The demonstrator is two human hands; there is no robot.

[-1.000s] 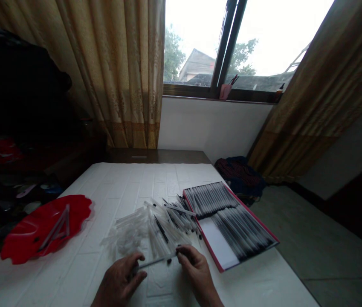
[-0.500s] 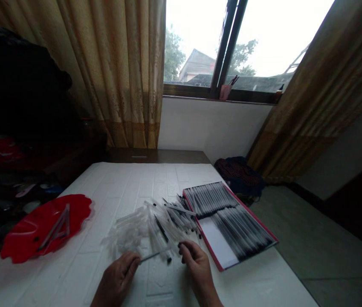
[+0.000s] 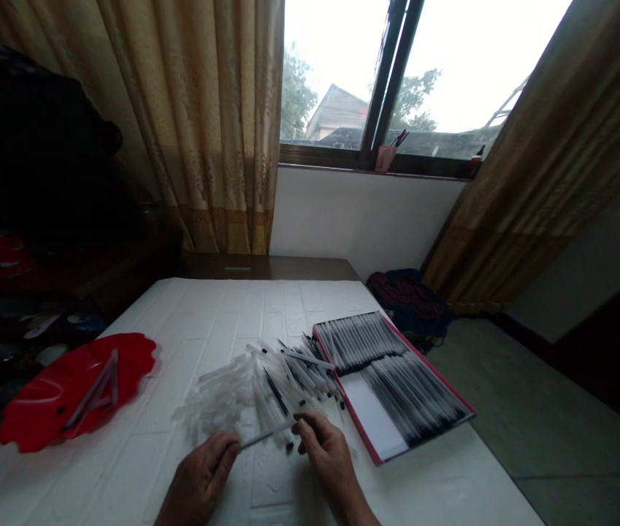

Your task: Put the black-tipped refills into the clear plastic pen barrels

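My left hand (image 3: 203, 478) is closed on one end of a thin clear pen (image 3: 266, 435) that slants up to the right. My right hand (image 3: 325, 451) pinches at the pen's far end, fingers curled together near a small black piece. Just beyond both hands lies a loose pile of clear pen barrels and black-tipped parts (image 3: 266, 387) on the white table (image 3: 222, 314).
A red-edged tray (image 3: 397, 380) full of rows of black-tipped pens lies to the right of the pile. A red wavy plate (image 3: 47, 409) holding a few pens sits at the left. Curtains and a window stand behind; a dark bundle lies on the floor at the right.
My left hand slid left along the pen and my right hand let go, drew off right, then came back to the pen's far end. The pen tilted up slightly.
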